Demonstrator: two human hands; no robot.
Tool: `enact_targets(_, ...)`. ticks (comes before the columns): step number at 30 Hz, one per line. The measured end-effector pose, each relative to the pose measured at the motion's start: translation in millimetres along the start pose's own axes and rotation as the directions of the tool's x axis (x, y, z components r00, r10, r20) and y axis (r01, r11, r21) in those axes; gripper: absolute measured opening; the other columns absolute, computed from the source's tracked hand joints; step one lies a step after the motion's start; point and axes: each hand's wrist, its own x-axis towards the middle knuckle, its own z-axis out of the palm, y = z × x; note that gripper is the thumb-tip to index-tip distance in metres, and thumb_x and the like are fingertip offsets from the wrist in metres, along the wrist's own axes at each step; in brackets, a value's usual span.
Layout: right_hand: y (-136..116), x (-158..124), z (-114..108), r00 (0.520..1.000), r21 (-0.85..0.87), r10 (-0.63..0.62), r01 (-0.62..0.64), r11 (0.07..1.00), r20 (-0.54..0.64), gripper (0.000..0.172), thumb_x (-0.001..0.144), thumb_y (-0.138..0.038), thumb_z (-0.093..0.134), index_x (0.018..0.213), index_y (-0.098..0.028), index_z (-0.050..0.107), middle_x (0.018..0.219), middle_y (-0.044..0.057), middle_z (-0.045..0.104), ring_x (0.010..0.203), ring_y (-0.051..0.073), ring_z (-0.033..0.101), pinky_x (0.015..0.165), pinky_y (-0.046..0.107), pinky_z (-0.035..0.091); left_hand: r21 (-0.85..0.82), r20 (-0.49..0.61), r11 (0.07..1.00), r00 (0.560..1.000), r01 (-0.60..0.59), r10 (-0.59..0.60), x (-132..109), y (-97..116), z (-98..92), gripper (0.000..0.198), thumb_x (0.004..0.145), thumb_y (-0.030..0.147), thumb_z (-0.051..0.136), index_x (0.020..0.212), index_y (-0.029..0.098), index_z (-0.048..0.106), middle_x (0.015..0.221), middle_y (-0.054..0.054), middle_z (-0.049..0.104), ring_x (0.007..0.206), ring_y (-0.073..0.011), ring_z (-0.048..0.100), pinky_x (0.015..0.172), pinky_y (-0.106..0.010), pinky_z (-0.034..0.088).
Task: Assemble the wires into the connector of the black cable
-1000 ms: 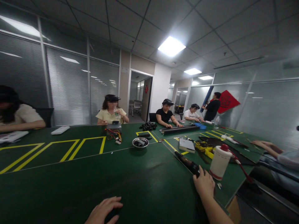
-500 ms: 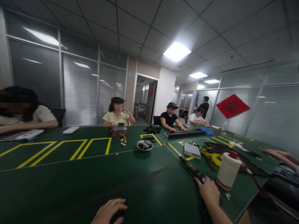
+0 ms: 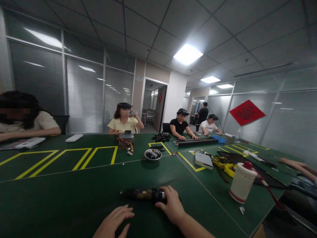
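Observation:
My right hand (image 3: 172, 205) is wrapped round the rear end of a dark electric screwdriver (image 3: 145, 195), black with a brownish middle. The tool lies sideways, low over the green table (image 3: 81, 195), its thin tip pointing left; whether it touches the surface I cannot tell. My left hand (image 3: 115, 221) rests at the bottom of the view, just below the tool's front half. Its fingers are outstretched and apart, holding nothing. Beyond both hands stands a steel bowl (image 3: 146, 156) with small dark parts inside.
To the right are a white pump bottle (image 3: 242, 185) with a red top, a flat silver box (image 3: 203, 160) and a yellow tray (image 3: 229, 170). Across the table, a person in yellow (image 3: 123, 124) sits behind a metal box with coloured wires (image 3: 127, 142). Other people sit around.
My right hand has brought the electric screwdriver leftward from beside the silver box and turned it sideways in front of me. My left hand has barely moved.

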Motion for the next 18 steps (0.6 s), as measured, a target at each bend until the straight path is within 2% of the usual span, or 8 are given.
enact_targets(3,-57.3,6.4,40.8,0.974,0.082,-0.182,0.171,0.982,0.138,0.065,0.063,-0.045,0.079,0.121,-0.032,0.053,0.121,0.003,0.052,0.116,0.03,0.046,0.1,0.041,0.034,0.093,-0.098,0.995,0.995,-0.017,0.026,0.1,-6.9,-4.5,0.037,0.088,0.05,0.048,0.122,0.039,0.058,0.137,0.006,0.053,0.132,-0.0257,0.041,0.115,-0.044,0.028)
enact_targets(6,-102.1,10.3,75.1,0.94,0.089,-0.302,0.292,0.952,0.159,0.058,0.068,-0.039,0.074,0.121,-0.03,0.051,0.117,0.005,0.053,0.11,0.029,0.048,0.1,0.045,0.031,0.211,-0.168,0.976,0.986,0.055,-0.019,-1.1,-23.1,-5.3,0.045,0.088,0.051,0.046,0.13,0.035,0.051,0.141,0.003,0.048,0.134,-0.0253,0.038,0.117,-0.048,0.022)
enact_targets(8,-120.1,10.9,90.0,0.939,0.08,-0.311,0.302,0.95,0.149,0.052,0.072,-0.032,0.069,0.121,-0.029,0.051,0.115,0.006,0.053,0.109,0.029,0.048,0.1,0.046,0.031,0.272,-0.213,0.953,0.974,0.136,-0.079,-1.9,-35.5,-4.7,0.049,0.088,0.052,0.045,0.131,0.029,0.051,0.14,-0.001,0.05,0.133,-0.0264,0.04,0.116,-0.05,0.021)
enact_targets(10,-127.8,10.3,97.5,0.945,0.09,-0.297,0.287,0.954,0.137,0.052,0.073,-0.031,0.068,0.121,-0.031,0.05,0.115,0.005,0.052,0.109,0.028,0.047,0.1,0.046,0.03,0.314,-0.224,0.932,0.968,0.181,-0.112,-2.2,-45.1,-4.1,0.052,0.089,0.052,0.044,0.132,0.024,0.052,0.139,-0.004,0.05,0.132,-0.0265,0.042,0.116,-0.051,0.021)
enact_targets(12,-127.7,9.5,98.5,0.949,0.1,-0.282,0.27,0.958,0.137,0.054,0.072,-0.034,0.07,0.122,-0.033,0.05,0.116,0.005,0.051,0.111,0.028,0.046,0.101,0.046,0.028,0.335,-0.22,0.923,0.968,0.188,-0.118,-2.3,-50.0,-4.0,0.05,0.089,0.05,0.043,0.131,0.025,0.052,0.139,-0.004,0.051,0.132,-0.0255,0.042,0.115,-0.051,0.023)
enact_targets(18,-113.5,13.3,81.2,0.947,0.095,-0.279,0.266,0.959,0.162,0.06,0.067,-0.042,0.077,0.121,-0.035,0.051,0.116,0.002,0.051,0.112,0.026,0.045,0.102,0.041,0.028,0.357,-0.236,0.917,0.967,0.18,-0.098,-2.4,-46.1,-6.2,0.049,0.089,0.054,0.044,0.13,0.03,0.053,0.136,-0.002,0.054,0.13,-0.0262,0.043,0.114,-0.053,0.019)
